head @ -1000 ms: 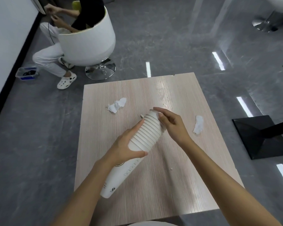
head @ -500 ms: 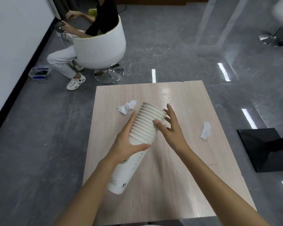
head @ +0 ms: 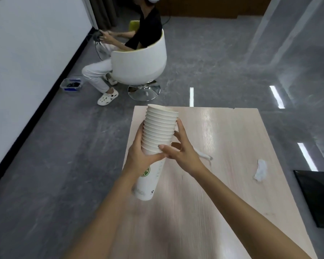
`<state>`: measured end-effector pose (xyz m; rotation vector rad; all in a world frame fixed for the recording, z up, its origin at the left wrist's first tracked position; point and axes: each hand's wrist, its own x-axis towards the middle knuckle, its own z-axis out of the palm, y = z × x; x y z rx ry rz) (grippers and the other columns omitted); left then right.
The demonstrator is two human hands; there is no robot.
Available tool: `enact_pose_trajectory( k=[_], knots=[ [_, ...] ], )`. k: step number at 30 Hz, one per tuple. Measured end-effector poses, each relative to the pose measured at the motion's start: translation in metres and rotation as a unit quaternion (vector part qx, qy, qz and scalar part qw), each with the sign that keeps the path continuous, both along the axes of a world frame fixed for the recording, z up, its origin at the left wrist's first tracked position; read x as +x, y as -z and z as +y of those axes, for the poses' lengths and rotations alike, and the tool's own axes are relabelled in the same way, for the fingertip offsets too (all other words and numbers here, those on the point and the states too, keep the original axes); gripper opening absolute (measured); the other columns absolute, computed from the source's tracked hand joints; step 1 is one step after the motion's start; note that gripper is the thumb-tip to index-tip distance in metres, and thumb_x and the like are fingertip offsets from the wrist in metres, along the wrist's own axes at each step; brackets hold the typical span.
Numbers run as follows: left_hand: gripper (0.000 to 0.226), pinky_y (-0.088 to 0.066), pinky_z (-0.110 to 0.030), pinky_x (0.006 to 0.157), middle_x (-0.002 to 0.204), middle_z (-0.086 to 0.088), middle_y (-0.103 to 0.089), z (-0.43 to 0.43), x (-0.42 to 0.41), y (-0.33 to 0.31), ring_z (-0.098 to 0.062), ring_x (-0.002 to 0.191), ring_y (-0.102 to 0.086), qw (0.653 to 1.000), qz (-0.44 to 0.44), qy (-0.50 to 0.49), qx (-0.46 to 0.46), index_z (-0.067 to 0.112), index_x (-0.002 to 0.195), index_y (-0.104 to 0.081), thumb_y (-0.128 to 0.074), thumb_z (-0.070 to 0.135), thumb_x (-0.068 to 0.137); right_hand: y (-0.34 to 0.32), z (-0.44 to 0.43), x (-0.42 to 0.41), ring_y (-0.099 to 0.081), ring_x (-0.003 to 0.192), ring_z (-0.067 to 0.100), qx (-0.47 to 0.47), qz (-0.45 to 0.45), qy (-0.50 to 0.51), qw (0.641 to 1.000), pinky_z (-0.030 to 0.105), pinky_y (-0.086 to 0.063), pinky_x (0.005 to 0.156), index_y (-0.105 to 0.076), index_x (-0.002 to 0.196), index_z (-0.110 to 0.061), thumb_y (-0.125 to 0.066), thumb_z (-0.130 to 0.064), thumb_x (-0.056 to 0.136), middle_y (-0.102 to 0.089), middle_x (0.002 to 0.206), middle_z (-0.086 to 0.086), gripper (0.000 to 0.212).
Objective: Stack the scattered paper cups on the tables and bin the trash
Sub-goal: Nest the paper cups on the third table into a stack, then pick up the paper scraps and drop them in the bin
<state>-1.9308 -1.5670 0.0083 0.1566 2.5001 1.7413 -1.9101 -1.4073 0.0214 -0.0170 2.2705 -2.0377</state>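
We hold a stack of paper cups with both hands at the centre of the frame, above the left part of a light wood-grain table. The stack is nearly upright, mouth end up, leaning slightly to the upper left. Its upper half shows a tight run of rolled white rims nested one inside another; we do not count them exactly. The lowest cup's wall is plain white with a round green logo and some small print, too blurred to read. Whether the base touches the tabletop we cannot tell.

Left hand: wrapped around the left side of the stack at mid-height, fingers curled onto the cups, thumb along the front. Right hand: on the right side, fingers spread and laid up along the rims, thumb pressed across the front just below the lowest rim.

One crumpled white tissue lies on the table at right of frame, well apart from the stack. A second white scrap shows just beyond the right wrist, partly hidden.

Upper left of frame: a person sits in a white tub swivel chair on grey floor.
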Motion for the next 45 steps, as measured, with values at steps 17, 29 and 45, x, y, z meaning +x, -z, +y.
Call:
enact_pose_trajectory(
  k=[17, 29, 45],
  knots=[
    [0.11, -0.054, -0.038, 0.096, 0.134, 0.013, -0.056, -0.018, -0.07, 0.0, -0.007, 0.122, -0.057, 0.997, 0.0, -0.058, 0.048, 0.023, 0.14, -0.035, -0.09, 0.04, 0.046, -0.014, -0.01, -0.086, -0.032, 0.137, 0.01, 0.084, 0.084, -0.071, 0.99, 0.044, -0.047, 0.101, -0.016, 0.15, -0.033, -0.071, -0.019, 0.084, -0.027, 0.147, -0.03, 0.087],
    [0.102, -0.053, -0.025, 0.091, 0.128, 0.03, -0.052, -0.014, -0.066, 0.007, 0.006, 0.116, -0.056, 0.996, 0.025, -0.072, 0.041, 0.029, 0.14, -0.033, -0.092, 0.021, 0.057, -0.01, -0.007, -0.087, -0.033, 0.131, 0.004, 0.092, 0.077, -0.079, 0.99, 0.032, -0.045, 0.097, -0.015, 0.15, -0.032, -0.071, -0.018, 0.084, -0.028, 0.149, -0.02, 0.088],
    [0.053, -0.037, -0.015, 0.101, 0.139, -0.003, -0.053, -0.011, 0.002, 0.058, -0.018, 0.127, -0.051, 0.983, 0.053, -0.17, -0.049, 0.005, 0.138, -0.05, -0.07, 0.01, 0.089, 0.033, 0.031, -0.066, -0.057, 0.103, 0.007, 0.132, 0.037, 0.081, 0.987, 0.0, -0.042, 0.079, -0.053, 0.129, -0.012, -0.052, -0.012, 0.095, -0.059, 0.122, -0.003, 0.034]
  ],
)
